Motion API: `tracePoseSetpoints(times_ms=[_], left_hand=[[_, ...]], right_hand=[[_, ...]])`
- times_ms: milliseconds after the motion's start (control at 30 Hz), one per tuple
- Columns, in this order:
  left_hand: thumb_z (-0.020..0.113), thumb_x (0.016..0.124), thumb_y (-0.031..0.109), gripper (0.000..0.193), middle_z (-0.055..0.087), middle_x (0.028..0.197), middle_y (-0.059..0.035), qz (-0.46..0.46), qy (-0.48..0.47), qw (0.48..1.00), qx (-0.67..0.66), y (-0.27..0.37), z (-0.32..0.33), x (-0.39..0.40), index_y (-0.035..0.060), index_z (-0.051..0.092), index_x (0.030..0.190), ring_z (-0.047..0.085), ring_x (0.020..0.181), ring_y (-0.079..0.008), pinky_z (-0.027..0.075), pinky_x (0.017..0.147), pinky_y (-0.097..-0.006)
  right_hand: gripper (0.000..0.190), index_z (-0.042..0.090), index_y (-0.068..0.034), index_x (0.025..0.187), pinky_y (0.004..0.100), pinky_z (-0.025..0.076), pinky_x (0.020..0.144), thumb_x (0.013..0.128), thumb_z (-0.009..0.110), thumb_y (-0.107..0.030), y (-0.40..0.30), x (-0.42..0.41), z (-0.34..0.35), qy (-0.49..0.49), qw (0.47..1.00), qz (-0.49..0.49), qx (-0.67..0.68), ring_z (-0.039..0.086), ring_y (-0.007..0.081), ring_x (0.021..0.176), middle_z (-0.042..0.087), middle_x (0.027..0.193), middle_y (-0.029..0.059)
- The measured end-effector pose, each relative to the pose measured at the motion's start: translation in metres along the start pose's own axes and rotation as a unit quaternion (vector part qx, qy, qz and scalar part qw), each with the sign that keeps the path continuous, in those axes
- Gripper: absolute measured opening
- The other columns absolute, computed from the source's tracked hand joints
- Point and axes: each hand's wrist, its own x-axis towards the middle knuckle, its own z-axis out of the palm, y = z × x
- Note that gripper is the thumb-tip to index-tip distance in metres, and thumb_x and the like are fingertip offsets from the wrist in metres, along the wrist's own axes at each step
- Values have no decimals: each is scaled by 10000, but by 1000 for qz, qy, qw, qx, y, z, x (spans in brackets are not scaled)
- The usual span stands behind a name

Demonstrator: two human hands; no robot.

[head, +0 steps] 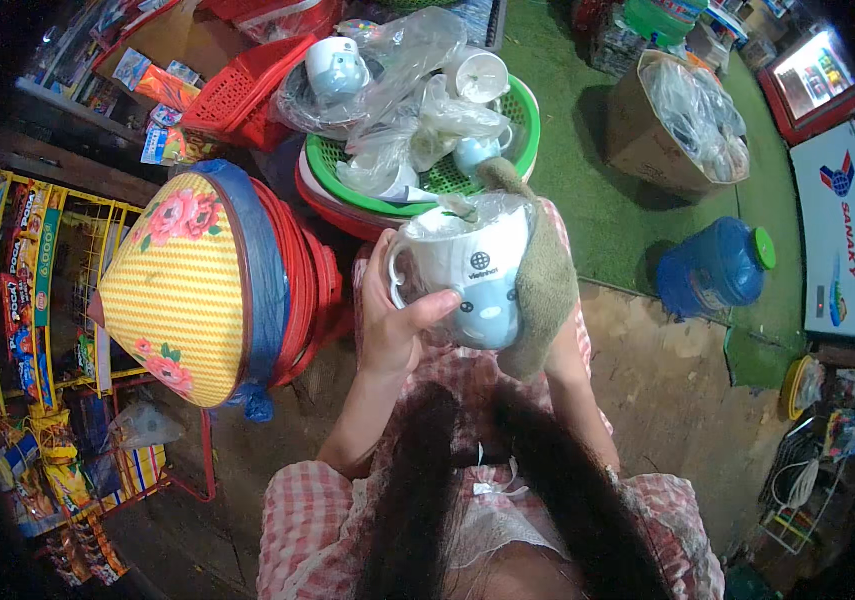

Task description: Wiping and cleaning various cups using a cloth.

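Observation:
A large white and light-blue ceramic mug with a printed animal face is held up before me. My left hand grips it on the handle side, with the thumb across its front. Clear plastic film lies over the mug's rim. An olive-green cloth drapes down the mug's right side. My right hand is mostly hidden behind this cloth and presses it to the mug. Just beyond stands a green plastic basket with plastic bags, a white mug and a light-blue cup in it.
Left of me, a yellow conical hat rests against stacked red plastic items. A yellow snack rack stands farther left. Another mug sits near red baskets. On the right are a cardboard box, a blue jug and a white freezer.

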Motion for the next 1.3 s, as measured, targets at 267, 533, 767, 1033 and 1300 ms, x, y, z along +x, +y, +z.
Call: tracePoseSetpoints(times_ms=[267,533,767,1033,1300], left_hand=[[718,588,51,619,539,1065,-65,6,14,1000,5,-6,3,-2,33,456,1149,532,1004,-159,419,904,-307],[629,725,114,699,370,1225,-137,118,51,989,74,-23,-4,-4,46,228,1294,360,1187,-233,252,1036,-387],[688,720,105,784,295,1288,-138,149,-20,978,147,-21,4,-5,20,209,1335,317,1249,-243,248,1049,-379],[833,571,90,922,270,1323,-126,184,-63,953,232,-1,6,-10,-15,347,1347,334,1251,-241,290,1058,-381],[784,607,12,902,248,1347,-102,192,-98,938,271,10,10,-12,-41,311,1374,321,1283,-240,320,1062,-387]], right_hand=[[347,503,35,1186,323,393,943,859,554,-69,-8,0,1,20,999,-15,47,515,182,1063,545,1154,95],[395,551,30,1110,383,368,968,757,631,-127,-27,-3,3,-1,990,-107,-93,523,299,1087,557,1134,179],[373,546,25,1116,374,374,963,788,616,-137,4,-13,2,3,999,-38,-8,517,298,1093,547,1151,171],[330,445,38,1232,294,432,883,959,362,-128,-11,-6,-1,32,964,143,223,524,162,1029,538,1139,85],[384,400,35,1309,300,405,941,973,371,-149,12,-15,-7,14,990,111,91,485,176,1122,483,1257,105]])
